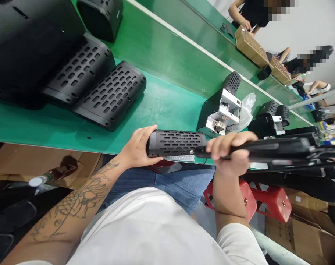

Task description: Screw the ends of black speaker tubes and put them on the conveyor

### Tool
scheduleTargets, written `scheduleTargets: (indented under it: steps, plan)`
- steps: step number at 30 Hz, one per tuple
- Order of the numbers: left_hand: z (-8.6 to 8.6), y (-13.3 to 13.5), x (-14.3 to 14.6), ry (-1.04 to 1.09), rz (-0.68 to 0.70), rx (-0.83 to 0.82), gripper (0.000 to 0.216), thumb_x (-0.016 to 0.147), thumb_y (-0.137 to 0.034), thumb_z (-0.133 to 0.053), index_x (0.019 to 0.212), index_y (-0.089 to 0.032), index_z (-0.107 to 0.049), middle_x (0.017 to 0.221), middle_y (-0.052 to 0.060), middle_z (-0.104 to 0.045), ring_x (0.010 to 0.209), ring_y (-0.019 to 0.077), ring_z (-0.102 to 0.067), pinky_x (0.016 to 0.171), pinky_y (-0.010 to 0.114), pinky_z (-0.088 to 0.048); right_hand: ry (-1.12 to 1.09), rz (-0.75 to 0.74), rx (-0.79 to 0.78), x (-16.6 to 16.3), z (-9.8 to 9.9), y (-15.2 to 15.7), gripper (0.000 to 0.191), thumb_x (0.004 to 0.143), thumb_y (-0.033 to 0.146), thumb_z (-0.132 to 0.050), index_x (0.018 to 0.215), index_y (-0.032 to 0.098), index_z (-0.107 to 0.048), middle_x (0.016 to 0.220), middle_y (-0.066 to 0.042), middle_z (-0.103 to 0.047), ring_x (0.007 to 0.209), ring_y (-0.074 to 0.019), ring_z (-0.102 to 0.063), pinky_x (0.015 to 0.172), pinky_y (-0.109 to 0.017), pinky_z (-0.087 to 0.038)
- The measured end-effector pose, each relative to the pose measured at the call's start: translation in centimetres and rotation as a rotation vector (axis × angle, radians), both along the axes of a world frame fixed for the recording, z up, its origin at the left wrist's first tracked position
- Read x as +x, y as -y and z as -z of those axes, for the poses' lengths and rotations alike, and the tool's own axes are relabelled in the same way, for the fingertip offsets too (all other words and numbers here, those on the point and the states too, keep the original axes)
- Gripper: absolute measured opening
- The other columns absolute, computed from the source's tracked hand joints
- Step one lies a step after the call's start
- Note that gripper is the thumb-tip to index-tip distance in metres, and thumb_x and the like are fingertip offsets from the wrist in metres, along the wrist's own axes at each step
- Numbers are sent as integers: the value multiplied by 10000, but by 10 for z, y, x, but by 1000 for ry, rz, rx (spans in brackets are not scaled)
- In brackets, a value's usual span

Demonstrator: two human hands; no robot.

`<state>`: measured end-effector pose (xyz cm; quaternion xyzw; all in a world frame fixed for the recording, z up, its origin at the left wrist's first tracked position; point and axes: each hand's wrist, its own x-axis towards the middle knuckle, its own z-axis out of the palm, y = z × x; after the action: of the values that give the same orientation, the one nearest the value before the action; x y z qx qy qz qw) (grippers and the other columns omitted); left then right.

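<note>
My left hand (136, 147) is wrapped round the end of a black perforated housing (176, 142), holding it level at the near edge of the green bench (167, 55). My right hand (230, 151) is closed on a black electric screwdriver (269, 150) whose tip meets the housing's right end. Both hands hover over my lap, just in front of the bench edge.
Several more black perforated housings (112, 94) lie at the left of the bench. A small white and black machine (221, 114) with a plastic bag stands to the right. Other people work at cardboard boxes (250, 46) at the far end. Red stools (266, 198) and cartons sit below.
</note>
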<state>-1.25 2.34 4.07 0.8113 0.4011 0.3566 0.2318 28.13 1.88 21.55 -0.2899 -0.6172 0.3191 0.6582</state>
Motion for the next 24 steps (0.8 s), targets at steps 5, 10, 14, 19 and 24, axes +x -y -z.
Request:
scheduleTargets:
  steps: [5, 10, 14, 19, 24]
  plan:
    - [2, -1, 0, 22, -9, 9, 1197, 871, -597, -956, 1831, -269, -321, 1724, 230, -627, 1579, 512, -650, 1347, 694, -521, 84, 649, 99, 71, -3, -53, 414, 1051, 670, -823, 994, 320, -610, 649, 100, -522, 472, -168, -555, 531, -357, -551]
    - [6, -1, -1, 32, -17, -10, 1205, 862, -586, -956, 1830, -250, -322, 1724, 232, -630, 1575, 500, -667, 1343, 681, -548, 19, 752, 90, 102, 25, -89, 494, 1023, 716, -823, 885, 304, -588, 585, 102, -529, 438, -179, -533, 497, -377, -500]
    - [6, -1, -1, 16, -22, -42, 1225, 848, -578, -967, 1831, -253, -313, 1735, 230, -622, 1590, 498, -659, 1359, 687, -538, 0, 673, 10, 104, 34, -89, 546, 968, 734, -882, 852, 284, -597, 572, 111, -542, 437, -154, -558, 508, -346, -529]
    - [4, 0, -1, 24, -7, -35, 1222, 870, -580, -958, 1841, -242, -297, 1738, 241, -614, 1599, 502, -652, 1355, 696, -539, -10, 617, -21, 82, 12, -60, 495, 938, 647, -946, 855, 271, -635, 588, 93, -580, 446, -153, -573, 505, -342, -554]
    - [0, 0, 2, 50, -4, -51, 1241, 834, -555, -990, 1836, -245, -328, 1750, 241, -608, 1615, 510, -637, 1373, 689, -524, -63, 370, 1, 16, -22, 10, 351, 947, 476, -978, 938, 297, -676, 653, 103, -607, 454, -123, -566, 541, -318, -594]
